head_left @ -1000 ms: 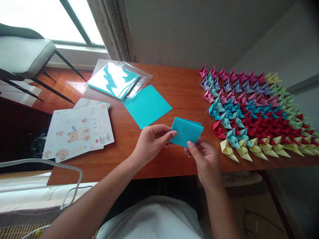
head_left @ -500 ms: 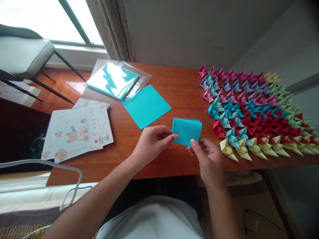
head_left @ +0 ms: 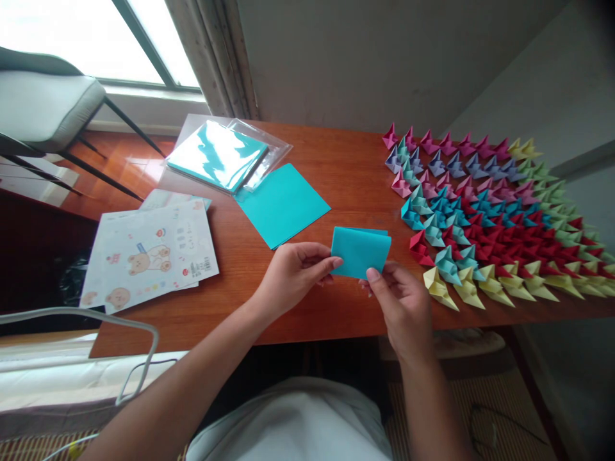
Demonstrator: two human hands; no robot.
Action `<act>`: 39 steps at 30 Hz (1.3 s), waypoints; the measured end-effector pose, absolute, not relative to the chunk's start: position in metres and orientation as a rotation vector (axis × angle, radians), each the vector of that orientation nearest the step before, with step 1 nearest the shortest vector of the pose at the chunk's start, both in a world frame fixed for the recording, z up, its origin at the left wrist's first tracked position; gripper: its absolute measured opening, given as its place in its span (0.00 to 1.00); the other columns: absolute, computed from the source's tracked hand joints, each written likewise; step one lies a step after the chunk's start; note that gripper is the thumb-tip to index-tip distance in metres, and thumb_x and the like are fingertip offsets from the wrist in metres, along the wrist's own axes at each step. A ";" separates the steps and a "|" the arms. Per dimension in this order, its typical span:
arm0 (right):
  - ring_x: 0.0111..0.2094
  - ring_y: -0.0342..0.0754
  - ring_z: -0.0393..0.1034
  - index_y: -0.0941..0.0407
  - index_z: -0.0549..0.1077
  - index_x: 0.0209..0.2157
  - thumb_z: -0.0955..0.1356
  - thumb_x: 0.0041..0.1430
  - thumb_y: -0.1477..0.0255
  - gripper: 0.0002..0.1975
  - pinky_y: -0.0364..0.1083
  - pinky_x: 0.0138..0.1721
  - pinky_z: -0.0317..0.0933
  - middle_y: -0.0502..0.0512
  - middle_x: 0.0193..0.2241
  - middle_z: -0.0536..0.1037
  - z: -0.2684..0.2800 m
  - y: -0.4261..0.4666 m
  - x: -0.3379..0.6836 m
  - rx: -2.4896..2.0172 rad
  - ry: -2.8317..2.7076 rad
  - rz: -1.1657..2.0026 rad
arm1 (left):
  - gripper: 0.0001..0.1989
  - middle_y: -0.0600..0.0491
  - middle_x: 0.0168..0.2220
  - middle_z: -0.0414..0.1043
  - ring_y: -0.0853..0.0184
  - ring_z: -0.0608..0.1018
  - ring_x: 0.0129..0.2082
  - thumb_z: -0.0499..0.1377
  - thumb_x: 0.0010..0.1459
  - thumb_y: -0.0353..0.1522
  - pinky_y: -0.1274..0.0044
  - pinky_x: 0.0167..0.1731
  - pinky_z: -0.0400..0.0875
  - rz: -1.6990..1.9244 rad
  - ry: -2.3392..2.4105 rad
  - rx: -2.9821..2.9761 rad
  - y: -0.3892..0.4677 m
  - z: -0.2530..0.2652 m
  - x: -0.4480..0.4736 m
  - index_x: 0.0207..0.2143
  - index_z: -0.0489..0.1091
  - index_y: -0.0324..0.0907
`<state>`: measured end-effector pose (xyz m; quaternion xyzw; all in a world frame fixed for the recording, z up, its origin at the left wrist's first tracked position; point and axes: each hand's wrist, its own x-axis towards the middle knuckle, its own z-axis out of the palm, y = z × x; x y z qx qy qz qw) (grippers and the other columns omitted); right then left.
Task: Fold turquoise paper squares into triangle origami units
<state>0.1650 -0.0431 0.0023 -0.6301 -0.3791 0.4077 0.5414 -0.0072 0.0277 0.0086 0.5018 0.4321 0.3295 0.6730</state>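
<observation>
A folded turquoise sheet of origami paper [head_left: 360, 251] is held up between both hands above the table's front part. My left hand [head_left: 300, 272] pinches its lower left edge between thumb and fingers. At the lower right corner, my right hand [head_left: 398, 291] grips it with the thumb in front and the fingers behind. The sheet is doubled over, and a second layer shows along its top edge. Just beyond my left hand lies a flat stack of turquoise paper squares [head_left: 286, 205], unfolded.
Rows of folded paper figures [head_left: 490, 237] in several colours cover the right side of the wooden table [head_left: 336, 153]. A plastic-wrapped paper pack [head_left: 216, 153] lies at the back left, overlapping the loose stack. Bear-printed sheets [head_left: 158, 256] rest at the left edge. A chair [head_left: 48, 102] stands beyond.
The folded sheet has shifted and tilted very slightly in my fingers. Both hands keep nearly the same place and the same hold.
</observation>
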 end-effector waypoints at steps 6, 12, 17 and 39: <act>0.25 0.47 0.76 0.56 0.77 0.30 0.74 0.56 0.57 0.15 0.43 0.28 0.70 0.53 0.24 0.80 0.001 -0.044 0.165 -1.551 -0.915 0.931 | 0.16 0.55 0.23 0.73 0.71 0.75 0.22 0.68 0.55 0.42 0.81 0.23 0.68 0.747 0.972 1.175 0.026 0.012 -0.007 0.28 0.72 0.37; 0.25 0.46 0.76 0.56 0.78 0.33 0.74 0.57 0.59 0.14 0.43 0.27 0.71 0.52 0.24 0.80 -0.001 -0.048 0.156 -1.550 -0.900 0.977 | 0.15 0.52 0.32 0.75 0.69 0.74 0.31 0.66 0.57 0.41 0.80 0.31 0.69 0.806 0.890 1.118 0.028 0.020 -0.005 0.35 0.75 0.37; 0.28 0.49 0.78 0.56 0.78 0.33 0.73 0.59 0.59 0.13 0.44 0.29 0.73 0.54 0.26 0.82 0.003 -0.051 0.139 -1.514 -0.890 1.116 | 0.16 0.53 0.30 0.74 0.68 0.73 0.30 0.67 0.55 0.42 0.79 0.32 0.69 0.857 0.901 1.058 0.027 0.020 -0.004 0.32 0.76 0.37; 0.32 0.47 0.74 0.55 0.79 0.33 0.70 0.62 0.62 0.11 0.43 0.33 0.67 0.51 0.30 0.80 0.032 -0.006 0.172 -1.433 -1.475 1.044 | 0.16 0.58 0.26 0.57 0.71 0.59 0.28 0.55 0.66 0.41 0.80 0.26 0.59 0.499 0.698 1.518 0.024 0.015 -0.010 0.29 0.66 0.39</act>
